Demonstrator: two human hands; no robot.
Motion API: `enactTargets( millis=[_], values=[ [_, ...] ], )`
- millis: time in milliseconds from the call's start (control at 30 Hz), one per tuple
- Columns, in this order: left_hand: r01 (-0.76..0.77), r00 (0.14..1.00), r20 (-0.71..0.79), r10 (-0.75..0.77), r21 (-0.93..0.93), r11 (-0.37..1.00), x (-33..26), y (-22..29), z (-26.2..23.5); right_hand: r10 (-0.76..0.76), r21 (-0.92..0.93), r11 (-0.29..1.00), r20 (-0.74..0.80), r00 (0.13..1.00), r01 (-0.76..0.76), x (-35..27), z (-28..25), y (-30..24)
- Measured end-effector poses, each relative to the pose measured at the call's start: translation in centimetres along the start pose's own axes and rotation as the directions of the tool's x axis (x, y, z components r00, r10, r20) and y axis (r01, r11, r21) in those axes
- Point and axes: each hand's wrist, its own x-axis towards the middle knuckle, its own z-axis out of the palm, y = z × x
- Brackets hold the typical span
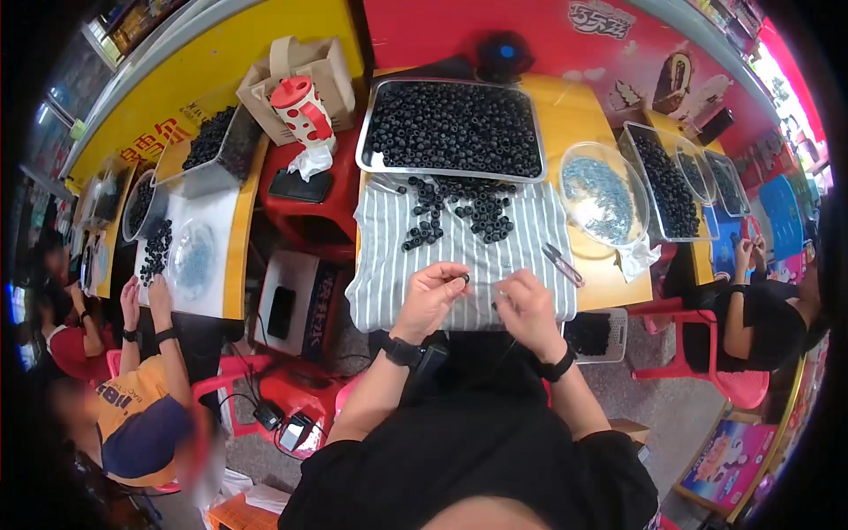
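Note:
My left hand [431, 299] pinches a small black ring [465, 277] between thumb and fingertips, above the near part of a grey-and-white striped cloth [380, 265]. To its right, my right hand [526, 311] has its fingers curled and pressed together. Whatever it holds, if anything, is too small to make out. Beyond both hands, loose black rings [486, 216] lie in clumps on the cloth. More of them fill a metal tray [363, 132] at the far side. A slim pointed metal tool [563, 265] rests on the cloth beyond my right hand.
Right of the cloth stands a round clear tub [647, 208] of thin bluish pieces. A red stool [340, 208] at left bears a phone [300, 185], a spotted red-and-white cup [300, 110] and a paper bag [331, 66]. Other people work at tables on both sides.

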Motion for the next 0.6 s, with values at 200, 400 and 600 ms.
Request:
enactTargets(
  millis=[200,400,600],
  values=[
    [-0.004,0.999,0.044,0.005,-0.02,1.0,0.0,0.0,-0.3,-0.081,-0.082,0.993,0.077,0.994,0.087,-1.4,1.1,1.0],
    [0.004,0.995,0.096,-0.002,-0.021,1.0,0.1,0.1,-0.6,0.084,0.029,0.996,-0.051,0.995,-0.083,1.0,1.0,2.2],
    [0.005,0.996,0.09,-0.001,-0.043,0.999,0.1,-0.2,-0.5,0.05,-0.201,0.978,-0.075,0.996,-0.064,1.8,1.0,4.0]
  ],
)
